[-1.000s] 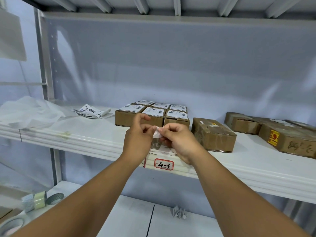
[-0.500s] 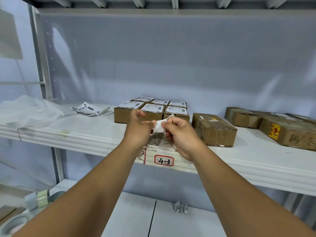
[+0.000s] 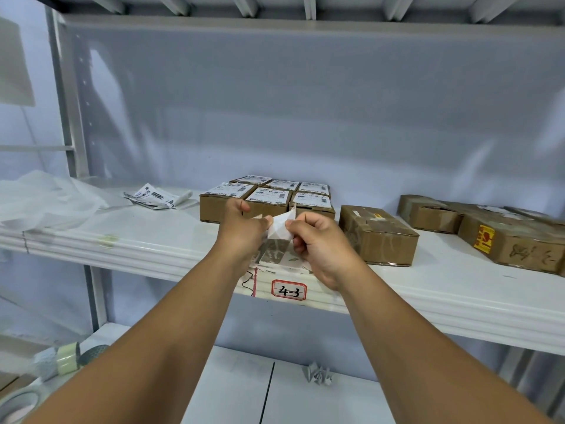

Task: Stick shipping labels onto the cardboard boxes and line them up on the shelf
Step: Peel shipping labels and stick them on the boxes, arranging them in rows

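Both hands meet over the front edge of the white shelf (image 3: 458, 289). My left hand (image 3: 244, 231) and my right hand (image 3: 321, 240) pinch a small white label (image 3: 279, 229) between them, its clear backing hanging below. Behind the hands stand several small cardboard boxes (image 3: 214, 206) in a tight block, each with a label on top. An unlabelled cardboard box (image 3: 379, 237) sits just right of my right hand. More brown boxes (image 3: 504, 240) lie at the far right of the shelf.
Loose printed labels (image 3: 156, 197) and crumpled white plastic sheet (image 3: 42, 200) lie at the shelf's left. A red-framed tag "4-3" (image 3: 289, 290) marks the shelf edge. Tape rolls (image 3: 70, 356) and a crumpled paper scrap (image 3: 318, 373) sit on the lower surface.
The white label has spread wider between my fingers as the hands pull it apart from its backing. The boxes have not moved.
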The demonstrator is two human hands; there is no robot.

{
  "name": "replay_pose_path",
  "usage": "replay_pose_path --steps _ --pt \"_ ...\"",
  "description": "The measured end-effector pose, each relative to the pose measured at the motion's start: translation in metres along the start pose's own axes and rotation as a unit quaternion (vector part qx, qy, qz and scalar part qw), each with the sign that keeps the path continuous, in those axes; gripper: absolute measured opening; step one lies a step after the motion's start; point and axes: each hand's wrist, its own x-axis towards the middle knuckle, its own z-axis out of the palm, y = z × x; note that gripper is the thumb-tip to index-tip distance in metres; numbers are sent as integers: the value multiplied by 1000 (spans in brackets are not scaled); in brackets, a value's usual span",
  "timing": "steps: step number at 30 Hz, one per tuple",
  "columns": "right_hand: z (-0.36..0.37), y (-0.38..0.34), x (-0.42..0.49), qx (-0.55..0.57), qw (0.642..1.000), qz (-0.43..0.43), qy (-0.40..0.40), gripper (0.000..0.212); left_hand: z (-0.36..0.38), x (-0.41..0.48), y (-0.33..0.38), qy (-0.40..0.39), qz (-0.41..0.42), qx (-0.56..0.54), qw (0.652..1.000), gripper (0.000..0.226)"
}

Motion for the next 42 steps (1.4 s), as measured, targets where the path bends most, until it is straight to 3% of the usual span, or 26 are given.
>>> replay_pose_path --steps 8,13,18,22,25,30,34,37,42 --pt "0 0 0 6 1000 0 3 36 -5 0 4 -5 -19 4 1000 28" --pt "0 -2 1 33 999 4 28 30 -9 -3 -2 -58 10 71 996 3" --pt "2 -1 2 40 998 17 43 23 -6 -11 -3 -112 48 117 986 34" --pt "2 -4 2 39 998 26 39 12 -6 -12 -8 -137 83 164 973 27" --pt "4 -5 0 43 998 23 32 25 -10 -11 -10 -153 85 151 973 32" --pt "8 -3 -5 -105 993 -13 47 30 -9 -8 -17 -109 112 173 972 19" --pt "7 2 1 -149 986 -25 64 31 -7 -9 -12 -105 70 140 982 12" --pt "5 2 1 -99 994 -29 43 33 -4 -8 -3 -99 25 80 992 19" --pt "0 -3 -4 -28 999 -15 -6 32 -4 -9 -2 -139 47 104 984 38"
